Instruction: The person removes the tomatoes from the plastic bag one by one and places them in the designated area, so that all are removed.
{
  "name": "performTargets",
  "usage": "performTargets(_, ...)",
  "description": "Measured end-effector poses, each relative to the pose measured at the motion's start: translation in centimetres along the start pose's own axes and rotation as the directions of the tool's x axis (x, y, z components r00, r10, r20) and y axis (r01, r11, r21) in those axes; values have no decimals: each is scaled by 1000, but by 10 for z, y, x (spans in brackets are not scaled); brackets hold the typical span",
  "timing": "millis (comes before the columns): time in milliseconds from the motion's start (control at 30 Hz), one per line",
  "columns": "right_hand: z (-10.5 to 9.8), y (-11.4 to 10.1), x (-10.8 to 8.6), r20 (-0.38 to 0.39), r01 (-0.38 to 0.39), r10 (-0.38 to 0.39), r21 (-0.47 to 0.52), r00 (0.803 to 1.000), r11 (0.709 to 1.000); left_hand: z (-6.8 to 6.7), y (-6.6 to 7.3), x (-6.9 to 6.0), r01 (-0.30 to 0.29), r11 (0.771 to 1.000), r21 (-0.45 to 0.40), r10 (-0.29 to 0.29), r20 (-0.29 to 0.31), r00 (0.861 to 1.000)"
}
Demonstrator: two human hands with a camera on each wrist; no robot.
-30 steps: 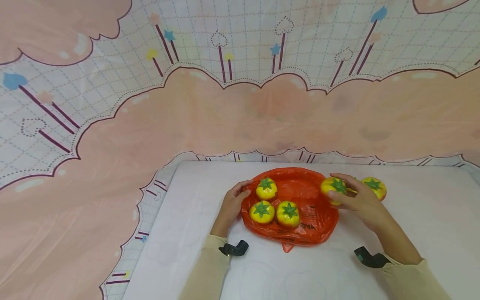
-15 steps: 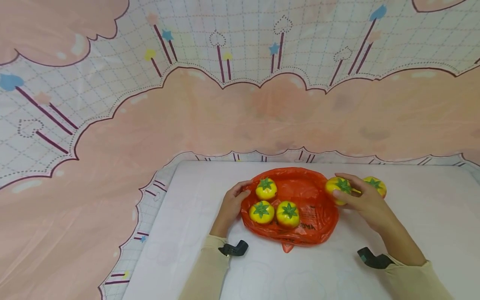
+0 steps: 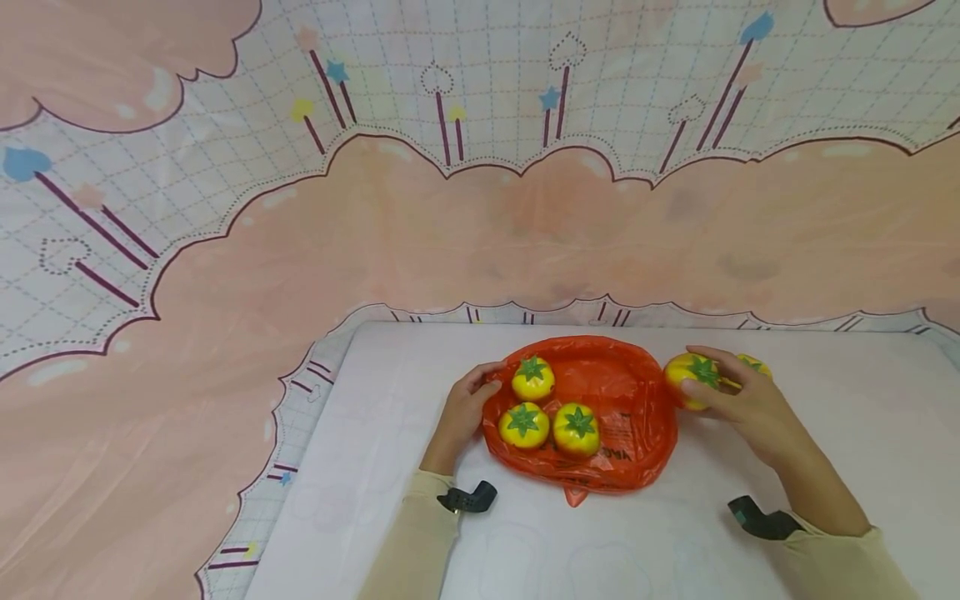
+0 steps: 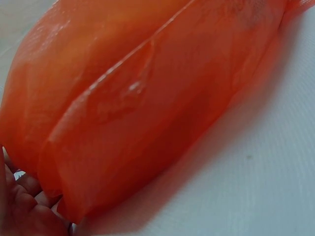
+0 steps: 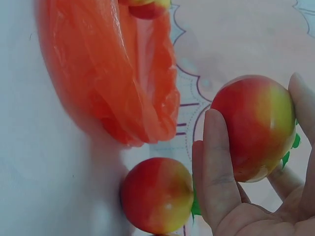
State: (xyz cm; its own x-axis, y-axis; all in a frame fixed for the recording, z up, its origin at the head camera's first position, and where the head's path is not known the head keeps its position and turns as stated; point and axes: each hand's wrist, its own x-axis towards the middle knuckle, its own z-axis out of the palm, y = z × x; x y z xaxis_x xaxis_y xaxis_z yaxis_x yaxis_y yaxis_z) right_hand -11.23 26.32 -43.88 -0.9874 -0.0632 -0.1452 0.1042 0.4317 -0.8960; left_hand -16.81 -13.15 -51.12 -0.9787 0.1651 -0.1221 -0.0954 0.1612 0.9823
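A red plastic bag (image 3: 600, 375) lies spread open on the white table, its rim folded into a ring. Three yellow-red tomatoes with green star-shaped tops sit inside, one of them at the near left (image 3: 523, 425). At the left rim my left hand (image 3: 459, 421) grips the bag; in the left wrist view the plastic (image 4: 138, 108) covers most of its fingers. My right hand (image 3: 750, 408) holds another tomato (image 3: 688, 379) between thumb and fingers, just at the bag's right edge. The right wrist view shows this held tomato (image 5: 256, 128) raised above the table.
Behind my right hand another tomato (image 3: 754, 365) lies on the table, partly hidden. In the right wrist view a loose tomato (image 5: 157, 196) rests beside the bag (image 5: 98, 69). A patterned pink and white cloth (image 3: 480, 233) hangs beyond the table (image 3: 405, 358).
My right hand has moved to the right with its tomato, from over the bag's right rim towards its outer side. It now covers more of the tomato behind. My left hand stays put.
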Motion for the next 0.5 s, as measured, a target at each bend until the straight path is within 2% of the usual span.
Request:
performTargets(300, -13, 4, -6, -24, -8, 7, -69, 1000, 998, 0, -1, 1, 9, 1000, -5, -9, -12, 1000)
performTargets(500, -23, 9, -8, -42, -48, 44, -99, 998, 994, 1, -3, 1, 5, 1000, -19, -5, -10, 1000)
